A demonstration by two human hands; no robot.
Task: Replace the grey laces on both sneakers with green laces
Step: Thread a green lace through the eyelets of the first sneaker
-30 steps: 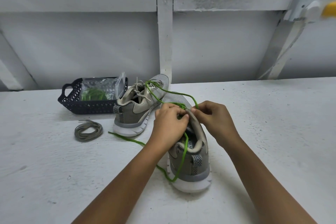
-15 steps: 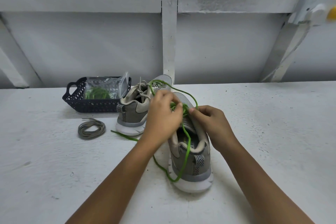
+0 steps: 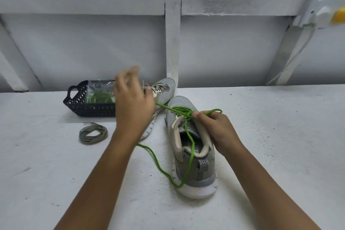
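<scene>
Light is reading even, diffuse and cool white. A soft shadow is falling on the surface [image 3: 280, 136] just below the basket [image 3: 74, 102]. The left hand [image 3: 133, 106] is smearing with motion blur, fingers [image 3: 134, 70] worst. Wide-angle distortion is bowing the wall beams [image 3: 172, 33] toward the frame's edges.

Bare forearms w/ bare L hand [image 3: 133, 106] & R hand [image 3: 219, 130].

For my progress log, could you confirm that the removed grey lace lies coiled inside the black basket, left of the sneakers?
Not quite. The head view shows the grey lace coiled on the table, in front of the black basket, not inside it. It does lie left of the sneakers.
</scene>
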